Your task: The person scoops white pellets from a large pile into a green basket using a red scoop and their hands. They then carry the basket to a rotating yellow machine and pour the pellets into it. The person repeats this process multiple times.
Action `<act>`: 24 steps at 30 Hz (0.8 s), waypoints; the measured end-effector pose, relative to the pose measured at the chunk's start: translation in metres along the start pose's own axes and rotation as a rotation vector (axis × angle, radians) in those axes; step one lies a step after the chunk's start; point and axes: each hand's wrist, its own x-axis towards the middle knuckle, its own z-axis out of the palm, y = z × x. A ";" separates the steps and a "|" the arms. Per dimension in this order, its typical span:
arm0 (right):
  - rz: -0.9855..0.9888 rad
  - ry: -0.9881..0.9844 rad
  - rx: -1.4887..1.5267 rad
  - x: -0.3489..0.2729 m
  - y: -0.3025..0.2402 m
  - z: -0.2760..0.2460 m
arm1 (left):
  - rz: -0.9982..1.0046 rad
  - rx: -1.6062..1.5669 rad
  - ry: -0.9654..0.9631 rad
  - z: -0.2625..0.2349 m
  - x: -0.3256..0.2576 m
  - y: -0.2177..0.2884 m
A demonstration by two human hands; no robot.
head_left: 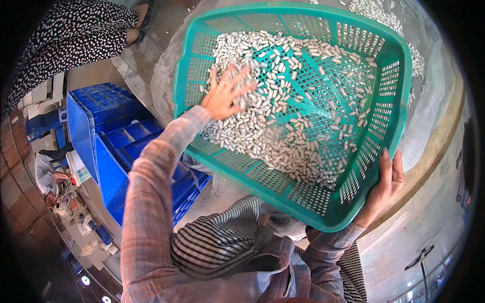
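A large green plastic basket (407, 96) with slotted walls and a mesh bottom is tilted in front of me. Many small pale cylindrical pieces (273, 146) lie in it, heaped on the left and along the near side, and scattered thinly on the right. My left hand (227, 95) is spread among the heap at the left, fingers apart, slightly blurred; some pieces around the fingertips are smeared by motion. With my right hand (386, 184) I grip the basket's near right corner, the fingers outside the wall and partly hidden by it.
Stacked blue plastic crates (108, 111) stand left of the basket. More pale pieces (376, 14) lie on a translucent sheet (429, 116) beyond it. A person in dotted trousers (76, 38) is at upper left; another person (44, 169) sits farther off among various items.
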 end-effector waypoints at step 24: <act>-0.032 -0.098 -0.037 -0.007 -0.005 0.002 | -0.501 -0.361 0.639 0.012 0.120 0.028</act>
